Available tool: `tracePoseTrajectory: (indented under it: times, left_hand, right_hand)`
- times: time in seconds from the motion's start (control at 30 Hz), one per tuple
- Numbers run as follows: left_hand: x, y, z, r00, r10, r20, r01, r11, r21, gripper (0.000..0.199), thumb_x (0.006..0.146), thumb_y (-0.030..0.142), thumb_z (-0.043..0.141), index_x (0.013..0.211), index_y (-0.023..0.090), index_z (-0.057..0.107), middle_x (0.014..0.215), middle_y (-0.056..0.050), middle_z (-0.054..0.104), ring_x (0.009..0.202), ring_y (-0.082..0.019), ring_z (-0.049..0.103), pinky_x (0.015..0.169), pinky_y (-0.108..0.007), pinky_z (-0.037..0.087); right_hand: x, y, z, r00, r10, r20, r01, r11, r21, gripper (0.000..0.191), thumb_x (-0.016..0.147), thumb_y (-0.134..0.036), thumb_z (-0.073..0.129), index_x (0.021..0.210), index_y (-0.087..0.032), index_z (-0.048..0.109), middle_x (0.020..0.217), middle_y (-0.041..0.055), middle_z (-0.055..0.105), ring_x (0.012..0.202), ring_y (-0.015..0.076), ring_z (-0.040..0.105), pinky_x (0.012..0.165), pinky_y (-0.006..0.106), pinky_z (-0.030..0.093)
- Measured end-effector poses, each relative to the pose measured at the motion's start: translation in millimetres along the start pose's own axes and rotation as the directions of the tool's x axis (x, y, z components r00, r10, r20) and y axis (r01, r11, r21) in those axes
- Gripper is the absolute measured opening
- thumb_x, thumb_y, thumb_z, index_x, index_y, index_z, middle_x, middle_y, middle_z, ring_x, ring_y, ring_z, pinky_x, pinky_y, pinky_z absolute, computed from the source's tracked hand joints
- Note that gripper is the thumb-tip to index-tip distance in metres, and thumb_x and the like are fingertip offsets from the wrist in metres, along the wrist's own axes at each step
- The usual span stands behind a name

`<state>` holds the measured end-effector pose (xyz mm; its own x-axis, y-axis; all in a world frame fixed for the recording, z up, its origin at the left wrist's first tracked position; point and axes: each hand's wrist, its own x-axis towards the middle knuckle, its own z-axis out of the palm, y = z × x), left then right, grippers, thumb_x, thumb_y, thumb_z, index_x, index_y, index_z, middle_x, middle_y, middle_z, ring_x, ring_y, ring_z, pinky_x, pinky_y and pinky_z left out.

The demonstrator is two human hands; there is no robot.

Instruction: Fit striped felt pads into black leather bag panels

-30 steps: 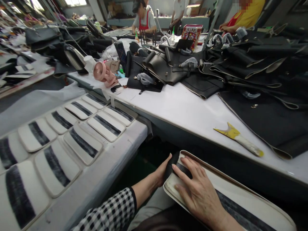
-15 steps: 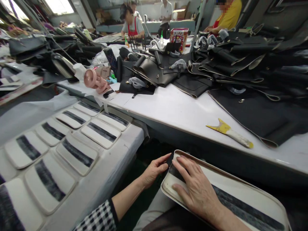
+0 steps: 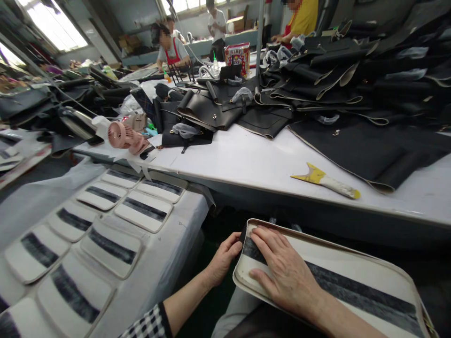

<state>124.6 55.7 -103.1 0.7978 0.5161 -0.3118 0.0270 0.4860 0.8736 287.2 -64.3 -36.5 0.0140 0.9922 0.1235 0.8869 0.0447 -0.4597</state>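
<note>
A long cream panel [image 3: 359,263] with rounded corners, a raised rim and a dark band [image 3: 366,293] along its middle lies across my lap. My right hand [image 3: 287,270] rests flat on its left part, fingers spread and pressing on the surface. At the panel's left end, my left hand [image 3: 223,258] has its thumb and fingers closed on a black strip [image 3: 243,232] at the edge. Part of that strip is hidden behind the rim and the fingertips.
Several smaller cream panels [image 3: 143,211] with dark bands lie on the covered table at left. The white worktable ahead bears a yellow-ended spreader [image 3: 324,180], a pink fan [image 3: 123,137], black leather pieces [image 3: 359,141] and a red tin [image 3: 237,58]. People work farther back.
My left fingers have curled in closer around the black strip. My right hand stays flat on the panel. The view has turned slightly to the right.
</note>
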Motion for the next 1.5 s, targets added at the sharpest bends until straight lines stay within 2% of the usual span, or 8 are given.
tracePoseTrajectory:
  times: [0.33, 0.53, 0.73, 0.93, 1.1, 1.3, 1.4, 1.5]
  left_hand:
    - [2, 21, 2.0, 1.000, -0.010, -0.016, 0.014, 0.961, 0.276, 0.030, 0.091, 0.044, 0.060, 0.102, 0.016, 0.062, 0.093, -0.002, 0.060, 0.087, -0.018, 0.053, 0.079, -0.027, 0.042]
    - [7, 19, -2.1, 0.999, 0.026, 0.025, -0.032, 0.947, 0.319, 0.041, 0.092, 0.044, 0.056, 0.124, 0.019, 0.052, 0.114, -0.005, 0.060, 0.110, -0.024, 0.053, 0.096, -0.036, 0.042]
    - [15, 16, -1.6, 0.994, 0.092, 0.064, -0.109, 0.932, 0.347, 0.060, 0.094, 0.043, 0.052, 0.148, 0.025, 0.034, 0.147, -0.005, 0.045, 0.138, -0.026, 0.036, 0.115, -0.038, 0.029]
    - [24, 23, -3.8, 0.981, 0.063, 0.185, -0.121, 0.938, 0.324, 0.061, 0.095, 0.036, 0.056, 0.151, 0.030, 0.031, 0.153, 0.000, 0.040, 0.143, -0.023, 0.031, 0.119, -0.035, 0.023]
    - [22, 24, -2.6, 0.983, 0.038, 0.177, -0.093, 0.944, 0.317, 0.060, 0.095, 0.037, 0.056, 0.150, 0.030, 0.033, 0.154, 0.000, 0.039, 0.143, -0.023, 0.031, 0.120, -0.037, 0.023]
    - [21, 22, 0.6, 0.982, 0.068, 0.178, -0.135, 0.908, 0.396, 0.068, 0.095, 0.041, 0.055, 0.153, 0.026, 0.023, 0.156, -0.006, 0.034, 0.143, -0.024, 0.032, 0.120, -0.044, 0.023]
    - [20, 28, -0.9, 0.960, 0.223, 0.170, -0.280, 0.736, 0.616, 0.076, 0.093, 0.041, 0.059, 0.154, 0.030, 0.015, 0.159, -0.007, 0.026, 0.146, -0.027, 0.025, 0.120, -0.051, 0.020]
    - [19, 47, 3.0, 0.823, 0.410, 0.394, -0.523, 0.272, 0.808, 0.071, 0.087, 0.035, 0.069, 0.147, 0.036, 0.031, 0.153, -0.004, 0.035, 0.143, -0.029, 0.027, 0.119, -0.056, 0.015]
  right_hand:
    - [1, 4, 3, 1.000, 0.013, -0.008, -0.013, 1.000, 0.020, 0.060, 0.085, -0.033, 0.060, 0.140, -0.013, 0.046, 0.148, 0.0110, 0.043, 0.137, 0.0272, 0.035, 0.118, 0.045, 0.029]
    - [3, 6, 2, 0.999, 0.042, -0.005, -0.042, 0.997, 0.063, 0.061, 0.084, -0.032, 0.060, 0.141, -0.016, 0.045, 0.150, 0.0070, 0.042, 0.138, 0.0251, 0.034, 0.118, 0.043, 0.028]
    - [5, 7, 2, 0.999, 0.047, 0.019, -0.048, 0.996, 0.074, 0.064, 0.084, -0.032, 0.061, 0.143, -0.016, 0.042, 0.150, 0.0080, 0.041, 0.138, 0.0253, 0.033, 0.118, 0.043, 0.028]
    - [6, 9, 4, 0.997, 0.071, -0.001, -0.070, 0.990, 0.124, 0.071, 0.079, -0.031, 0.068, 0.143, -0.018, 0.040, 0.149, 0.0080, 0.043, 0.137, 0.0244, 0.035, 0.117, 0.043, 0.030]
    - [0, 8, 1, 0.989, 0.130, -0.063, -0.109, 0.958, 0.267, 0.084, 0.071, -0.027, 0.075, 0.145, -0.024, 0.034, 0.154, 0.0052, 0.035, 0.140, 0.0220, 0.032, 0.117, 0.040, 0.030]
    - [-7, 11, -7, 0.968, 0.200, -0.154, -0.085, 0.833, 0.547, 0.051, 0.090, -0.033, 0.059, 0.138, -0.026, 0.042, 0.149, 0.0067, 0.041, 0.138, 0.0203, 0.037, 0.116, 0.039, 0.028]
    - [-10, 11, -11, 0.923, 0.290, -0.253, -0.061, 0.758, 0.649, 0.038, 0.090, -0.032, 0.058, 0.126, -0.023, 0.053, 0.133, 0.0082, 0.053, 0.125, 0.0217, 0.048, 0.108, 0.037, 0.035]
    - [-13, 11, -13, 0.868, 0.394, -0.302, -0.060, 0.687, 0.725, 0.022, 0.085, -0.030, 0.062, 0.105, -0.020, 0.062, 0.105, 0.0057, 0.060, 0.099, 0.0202, 0.056, 0.089, 0.033, 0.043]
